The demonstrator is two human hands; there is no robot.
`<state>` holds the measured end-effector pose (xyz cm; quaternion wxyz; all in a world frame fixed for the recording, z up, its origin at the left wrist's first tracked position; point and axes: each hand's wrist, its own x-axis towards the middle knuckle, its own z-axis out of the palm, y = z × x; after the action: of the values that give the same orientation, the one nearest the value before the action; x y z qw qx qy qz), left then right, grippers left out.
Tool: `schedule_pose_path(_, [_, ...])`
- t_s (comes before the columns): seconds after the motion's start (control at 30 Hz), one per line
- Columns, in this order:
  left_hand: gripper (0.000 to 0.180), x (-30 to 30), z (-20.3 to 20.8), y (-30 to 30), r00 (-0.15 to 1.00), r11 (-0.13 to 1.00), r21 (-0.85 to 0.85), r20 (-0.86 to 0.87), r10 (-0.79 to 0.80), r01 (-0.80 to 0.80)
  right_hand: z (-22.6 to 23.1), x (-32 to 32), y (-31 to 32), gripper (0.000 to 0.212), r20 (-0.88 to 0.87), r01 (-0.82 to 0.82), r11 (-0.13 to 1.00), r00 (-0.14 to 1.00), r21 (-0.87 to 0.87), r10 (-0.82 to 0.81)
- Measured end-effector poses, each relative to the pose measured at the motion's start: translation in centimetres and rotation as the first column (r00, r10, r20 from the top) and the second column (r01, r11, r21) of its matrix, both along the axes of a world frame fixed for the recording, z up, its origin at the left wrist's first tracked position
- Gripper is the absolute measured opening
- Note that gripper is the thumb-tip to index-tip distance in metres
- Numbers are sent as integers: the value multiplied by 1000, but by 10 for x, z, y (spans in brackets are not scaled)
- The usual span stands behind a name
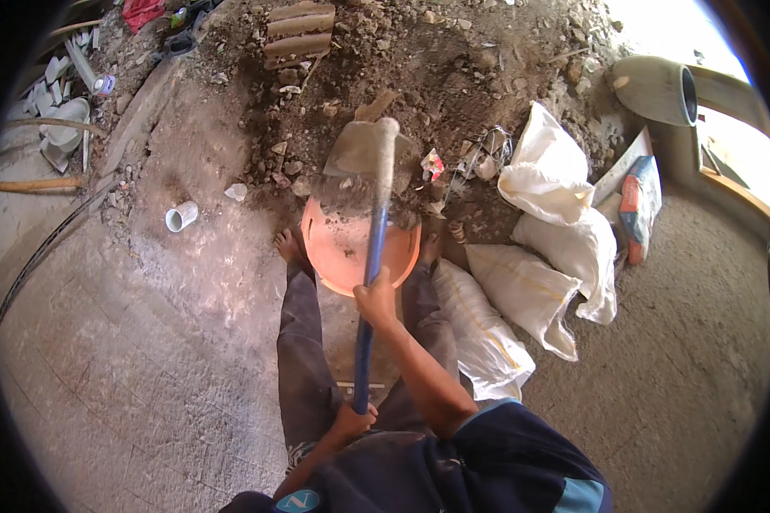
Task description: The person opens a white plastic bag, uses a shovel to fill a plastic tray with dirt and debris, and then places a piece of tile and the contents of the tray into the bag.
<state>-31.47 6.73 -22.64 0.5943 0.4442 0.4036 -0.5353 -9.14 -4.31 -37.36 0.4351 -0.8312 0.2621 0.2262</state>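
1. Centrally in the head view, a hoe (375, 244) with a blue handle, pale at its far end, is held by two bare hands.
2. The handle is gripped near its middle by the right hand (376, 299); its fingers are curled closely around it, with no opening seen.
3. The near end is held by the left hand (351, 421), below the right one and close to the person's body; its fingers are likewise closed around the handle, though part of this grip is hidden.
4. From the fingers, the hoe is extended away from the body, so that its metal blade (351, 150) is placed well beyond both hands, at the edge of the dirt heap (488, 68). Whether the soil is touched by the blade cannot be told.
5. Under the handle, an orange tub (323, 248) is set between the person's bare feet; some dark soil (351, 229) is held in it, and its near rim is seen just beside the right hand.
6. To the right, white sacks (522, 295) are grouped on the floor (659, 342), and a blue-and-red bag (637, 209) is seen beyond them.
7. To the left, a white cup (181, 216) is seen lying on its side, well apart from both hands.
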Motion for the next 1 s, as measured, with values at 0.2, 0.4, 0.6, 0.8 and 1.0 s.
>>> schedule_pose_path(0.2, [11,75,-97,-47,951,964,77,159,-263,254,30,121,-53,44,87,51,994,995,-98,-43])
schedule_pose_path(0.4, [7,297,-184,-85,799,988,-117,583,149,-99,-19,343,-106,40,269,144,930,962,-338,-51])
schedule_pose_path(0.6, [8,265,-166,-50,976,984,-137,170,133,-110,-137,277,-80,45,38,14,923,999,-385,1])
schedule_pose_path(0.8, [12,208,-93,-40,995,987,-125,-11,99,-100,-127,195,-72,41,-157,34,973,985,-230,-72])
schedule_pose_path(1.0, [10,137,-46,-9,996,1000,-20,-84,-4,2,-73,116,-34,37,-203,-39,988,979,-150,8])
